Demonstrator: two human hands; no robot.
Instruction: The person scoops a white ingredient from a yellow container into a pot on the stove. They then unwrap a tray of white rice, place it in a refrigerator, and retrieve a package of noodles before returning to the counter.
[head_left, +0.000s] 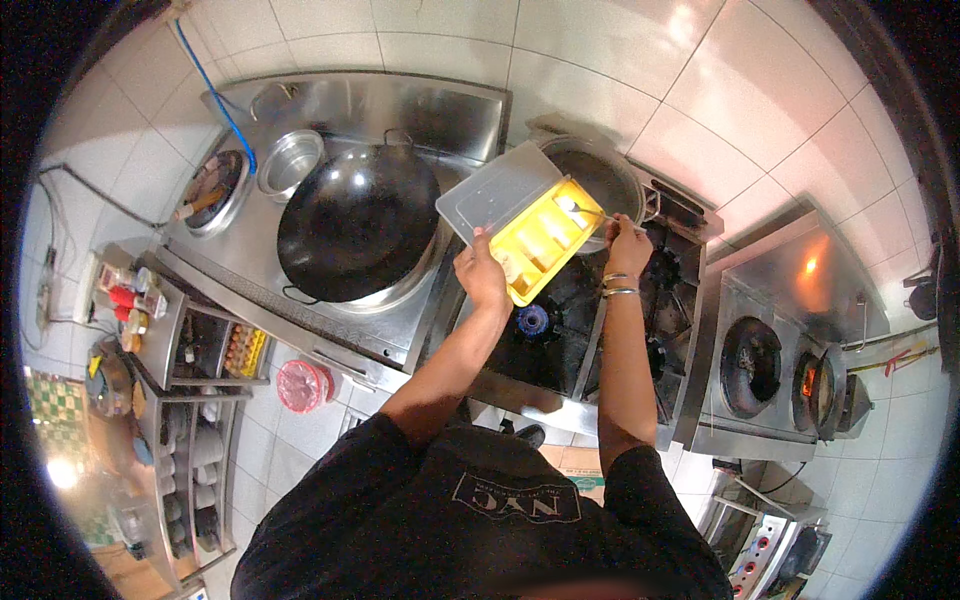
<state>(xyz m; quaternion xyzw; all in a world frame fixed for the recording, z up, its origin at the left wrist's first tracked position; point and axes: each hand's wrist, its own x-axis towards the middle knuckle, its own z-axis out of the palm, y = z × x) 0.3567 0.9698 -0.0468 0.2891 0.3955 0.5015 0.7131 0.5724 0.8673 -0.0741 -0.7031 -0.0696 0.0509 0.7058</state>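
Observation:
My left hand (482, 271) grips a yellow compartmented seasoning box (551, 238) by its near left side, above the gas range. The box's clear plastic lid (510, 187) is swung up and tilts away to the left. White and pale contents lie in the compartments, too bright to identify. Pinched in my right hand (628, 244) is a small spoon (589, 211), its bowl end inside the far compartment. Behind the box a large metal pot (611, 176) stands on the range, partly covered by box and lid. Beneath the box's near end, a blue flame (532, 320) burns on the range.
A large black wok (360, 225) sits left on a steel counter, beside a metal pot (291, 163) and a round vessel with a wooden-handled tool (199, 204). Right stands a wok stove (750, 367) with an orange glow. A pink-rimmed bin (304, 385) stands on the floor.

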